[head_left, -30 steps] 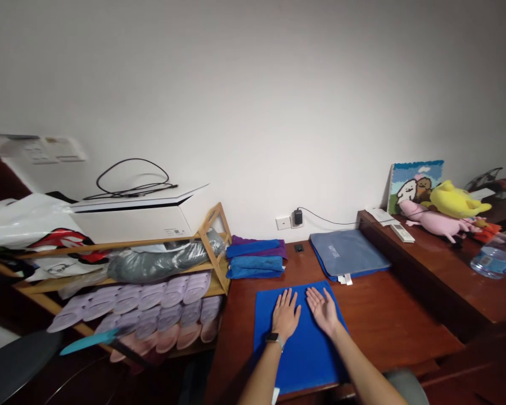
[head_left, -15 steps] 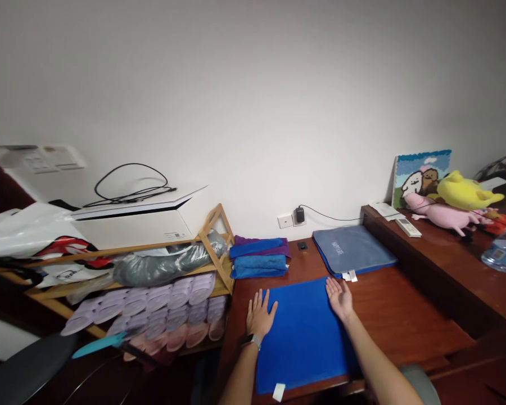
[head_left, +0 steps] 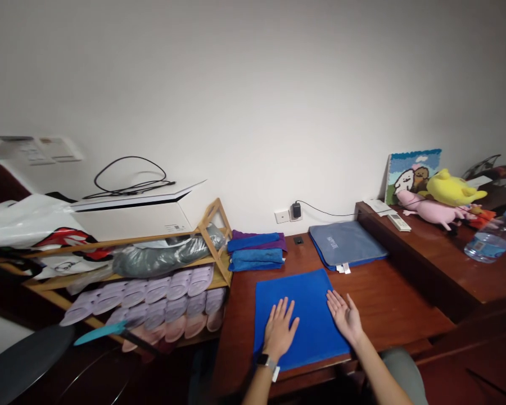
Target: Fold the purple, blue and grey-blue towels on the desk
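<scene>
A blue cloth (head_left: 307, 315) lies spread flat on the brown wooden desk (head_left: 388, 304). My left hand (head_left: 280, 332), with a watch at the wrist, is palm down over the left part of the cloth, fingers apart. At the cloth's right edge my right hand (head_left: 346, 318) is turned palm up, fingers stretched out, holding nothing. Behind the cloth, near the wall, are rolled blue cloths (head_left: 256, 259) on a purple cloth (head_left: 274, 243). A grey-blue folded stack (head_left: 346, 244) with white tags lies behind my right hand.
On the left, a wooden rack (head_left: 225, 267) holds slippers (head_left: 200, 279) and a white box (head_left: 139, 219). The raised desk part at right carries a remote (head_left: 399, 221), plush toys (head_left: 455, 188), a picture (head_left: 409, 174) and a bottle (head_left: 493, 242). A charger (head_left: 296, 210) is plugged into the wall.
My left hand has moved right from the cloth's left edge onto its surface. The cloth's front edge sits higher in view. My right hand stays near the right edge, and the view has shifted slightly.
</scene>
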Demonstrator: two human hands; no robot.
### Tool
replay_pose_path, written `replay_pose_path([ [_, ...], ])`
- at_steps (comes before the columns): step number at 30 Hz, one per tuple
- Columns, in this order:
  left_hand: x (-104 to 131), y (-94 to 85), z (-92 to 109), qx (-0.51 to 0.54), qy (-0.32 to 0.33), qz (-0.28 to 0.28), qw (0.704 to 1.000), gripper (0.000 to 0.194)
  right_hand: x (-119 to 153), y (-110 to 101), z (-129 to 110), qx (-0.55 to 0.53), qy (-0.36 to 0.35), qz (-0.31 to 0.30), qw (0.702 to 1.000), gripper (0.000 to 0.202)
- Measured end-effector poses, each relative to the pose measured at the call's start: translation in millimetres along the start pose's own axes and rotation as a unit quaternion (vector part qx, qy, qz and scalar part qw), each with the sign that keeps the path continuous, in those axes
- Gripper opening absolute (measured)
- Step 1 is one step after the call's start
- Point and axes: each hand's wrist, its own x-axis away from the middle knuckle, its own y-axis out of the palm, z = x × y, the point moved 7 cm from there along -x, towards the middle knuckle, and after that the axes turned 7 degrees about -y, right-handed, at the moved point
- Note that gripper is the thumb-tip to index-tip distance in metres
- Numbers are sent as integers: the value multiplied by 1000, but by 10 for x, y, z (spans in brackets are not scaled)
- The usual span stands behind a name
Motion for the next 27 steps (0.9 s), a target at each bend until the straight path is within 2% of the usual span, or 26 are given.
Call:
replay_pose_path([
  [3,180,-144,-598,-38,-58,9,998,64,1,-107,-292,-27,-17,53,998,35],
  [4,232,-199,-738,-46,-67,16,997,65,22,-118,-364,-32,-22,66,997,34],
  [6,304,-290,-817,-51,-63,34,996,63,99,-58,-408,-43,-30,59,997,35],
  [8,318,-328,-597,-42,-28,48,998,60,215,106,-291,-57,-30,9,998,37],
  [11,274,-244,79,-19,69,31,997,58,418,357,150,-54,29,-68,996,41],
  [13,260,-138,452,-8,122,1,993,59,506,369,442,-35,80,-67,994,40],
  [15,276,-59,557,-7,131,-24,991,60,516,264,560,-17,98,-45,994,39],
  [17,328,-43,380,-11,104,-33,994,59,466,115,483,4,83,-29,996,39],
  [20,496,-151,-148,-20,57,-22,998,59,376,-73,173,65,30,-18,997,39],
  [23,763,-324,-603,-21,39,-20,999,59,397,-113,-151,169,-52,-30,984,47],
  [25,969,-421,-778,-18,34,-18,999,58,520,-44,-321,305,-121,-70,942,50],
  [26,1072,-454,-827,-16,32,-13,999,59,617,14,-386,390,-158,-104,901,49],
  [27,1170,-474,-857,-13,33,-6,999,61,734,71,-429,478,-193,-145,844,45],
])
